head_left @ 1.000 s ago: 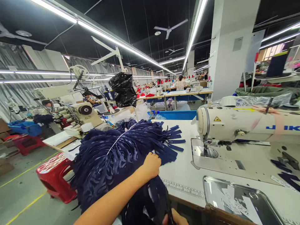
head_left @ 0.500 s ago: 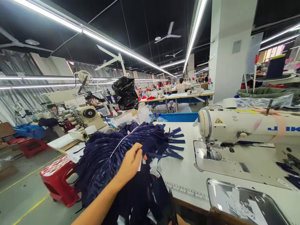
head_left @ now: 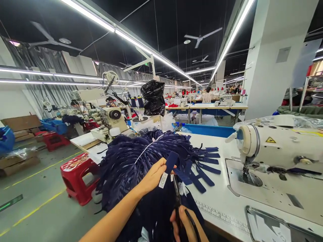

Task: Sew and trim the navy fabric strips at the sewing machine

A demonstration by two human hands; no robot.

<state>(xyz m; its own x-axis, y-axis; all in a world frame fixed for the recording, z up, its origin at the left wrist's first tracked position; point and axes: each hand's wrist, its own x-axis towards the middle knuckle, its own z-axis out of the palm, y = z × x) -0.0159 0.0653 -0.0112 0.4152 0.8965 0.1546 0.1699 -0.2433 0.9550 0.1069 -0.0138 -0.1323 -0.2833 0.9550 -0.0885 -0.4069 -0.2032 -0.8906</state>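
My left hand [head_left: 154, 175] pinches a navy fabric strap [head_left: 172, 161] with a printed white label [head_left: 163, 180] on it. Closed around the handles of black scissors [head_left: 177, 195] is my right hand [head_left: 186, 220], low in the view. The scissor blades point up and reach the strap just right of my left fingers; whether they touch it I cannot tell. Beneath both hands spreads a big bundle of navy straps [head_left: 121, 168], crossed by a thin white cord [head_left: 143, 150]. Several strap ends fan out rightward over the white table [head_left: 214, 201].
A sewing machine [head_left: 277, 144] stands at the right of the table, with a metal tray [head_left: 271, 228] in front. A printed ruler [head_left: 222, 215] runs along the near edge. On the floor at left is a red stool [head_left: 79, 181]. A black plastic bag [head_left: 153, 97] hangs beyond the bundle.
My right hand and the scissors have come up from the bottom edge to the strap at my left hand. The label now shows plainly. The view has swung to the left.
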